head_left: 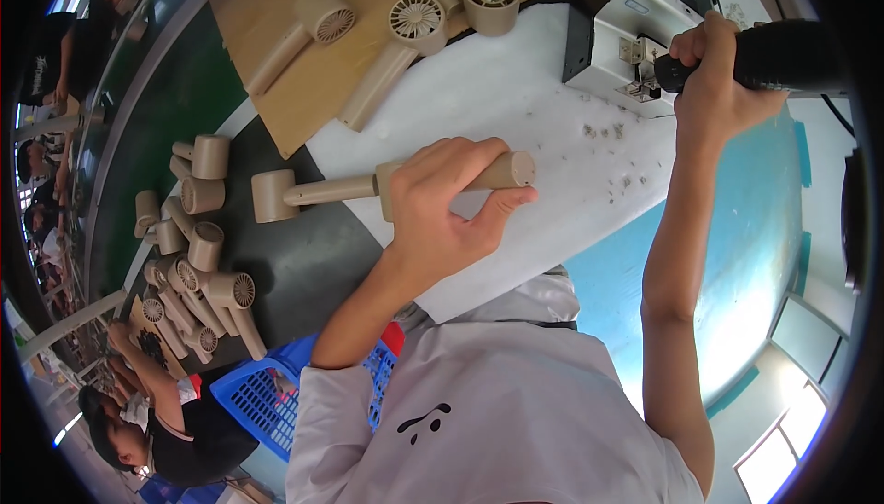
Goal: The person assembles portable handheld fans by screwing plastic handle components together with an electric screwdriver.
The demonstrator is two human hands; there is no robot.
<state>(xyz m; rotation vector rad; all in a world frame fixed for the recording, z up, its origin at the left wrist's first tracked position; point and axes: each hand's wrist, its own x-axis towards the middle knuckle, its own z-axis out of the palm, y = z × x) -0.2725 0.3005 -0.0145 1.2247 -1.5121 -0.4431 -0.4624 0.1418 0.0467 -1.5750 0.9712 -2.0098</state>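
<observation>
My left hand [442,205] is closed around a beige hair dryer [505,171], with the end of its handle pointing right over the white sheet. Another beige hair dryer [276,196] lies just left of that hand, partly hidden behind it. At the upper right, my right hand [714,90] grips a black electric screwdriver [787,55] held level. The screwdriver's front end is at the metal outlet of a white screw feeder [645,34]; its tip is hard to make out. Small screws [612,136] lie scattered on the white sheet [552,99] between my hands.
Several hair dryers [419,25] rest on brown cardboard [267,7] at the back. More are piled [198,274] at the left beside a green conveyor belt [166,81]. A blue plastic basket [262,403] stands below. A co-worker [175,421] is at the lower left.
</observation>
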